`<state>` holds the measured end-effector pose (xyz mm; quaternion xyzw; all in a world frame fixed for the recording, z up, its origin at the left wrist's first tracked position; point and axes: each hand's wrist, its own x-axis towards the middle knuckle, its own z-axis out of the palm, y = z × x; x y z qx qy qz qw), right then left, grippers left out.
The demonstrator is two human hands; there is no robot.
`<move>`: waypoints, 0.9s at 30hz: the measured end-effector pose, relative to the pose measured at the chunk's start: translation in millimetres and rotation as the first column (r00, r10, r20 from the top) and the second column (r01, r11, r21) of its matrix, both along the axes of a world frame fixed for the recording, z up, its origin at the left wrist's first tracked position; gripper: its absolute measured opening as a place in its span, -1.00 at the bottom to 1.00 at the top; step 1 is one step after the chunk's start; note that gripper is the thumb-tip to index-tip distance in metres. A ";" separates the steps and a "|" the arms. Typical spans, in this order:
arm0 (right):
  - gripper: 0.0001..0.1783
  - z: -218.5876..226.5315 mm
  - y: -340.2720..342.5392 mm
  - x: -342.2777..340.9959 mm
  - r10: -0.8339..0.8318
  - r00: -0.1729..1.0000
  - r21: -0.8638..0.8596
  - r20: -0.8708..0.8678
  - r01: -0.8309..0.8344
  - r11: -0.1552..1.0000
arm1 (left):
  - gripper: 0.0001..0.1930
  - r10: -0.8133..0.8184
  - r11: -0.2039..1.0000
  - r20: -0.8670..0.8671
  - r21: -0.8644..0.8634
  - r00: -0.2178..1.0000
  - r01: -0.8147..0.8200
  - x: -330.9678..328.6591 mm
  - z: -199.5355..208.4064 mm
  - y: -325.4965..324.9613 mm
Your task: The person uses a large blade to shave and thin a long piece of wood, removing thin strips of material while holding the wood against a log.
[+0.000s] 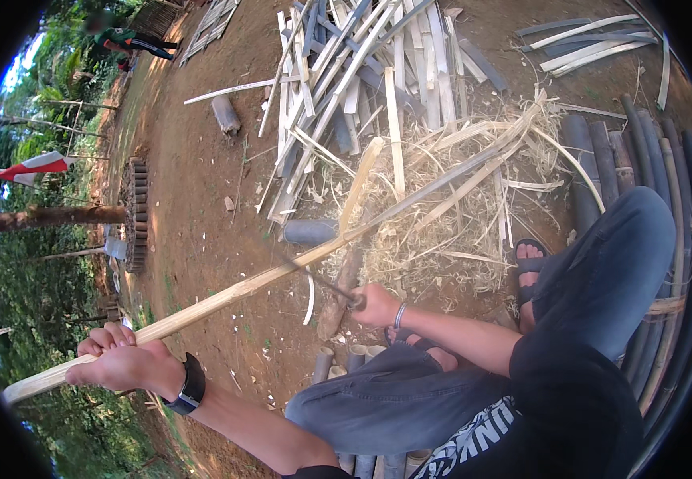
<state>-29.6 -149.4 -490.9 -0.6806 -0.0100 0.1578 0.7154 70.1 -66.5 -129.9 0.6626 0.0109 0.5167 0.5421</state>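
My left hand (126,363) is closed around the near end of a long pale bamboo strip (226,297), at the lower left. The strip slants up and away to the right, its far part resting over the heap of shavings. My right hand (379,305) grips the handle of a long thin knife (326,281). The blade points up and left and crosses the strip near its middle; its tip is blurred. Below the strip, close to my right hand, lies a short log (340,307). A dark bamboo piece (310,231) lies just past the strip.
Curly bamboo shavings (434,231) cover the ground ahead. Beyond them is a pile of split bamboo strips (362,60), with more strips (593,44) at the far right. Dark bamboo poles (649,160) line the right side. A person (134,40) stands at the far left.
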 end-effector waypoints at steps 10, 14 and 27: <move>-0.75 -15.1 0.0 -1.0 -0.053 0.996 0.009 0.073 0.053 0.999 | -0.46 0.085 0.996 -0.003 -0.033 0.996 -0.085 5.1 -0.6 -1.7; -0.77 -109.2 2.7 0.9 -0.195 0.935 -0.118 -0.297 0.167 0.979 | -0.46 0.081 0.996 0.024 -0.051 0.996 -0.080 7.6 4.6 -14.3; -0.78 -71.4 13.7 -1.4 -0.183 0.950 -0.046 -0.254 0.177 0.983 | -0.47 0.160 0.984 -0.022 -0.072 0.987 -0.161 16.2 -4.1 6.5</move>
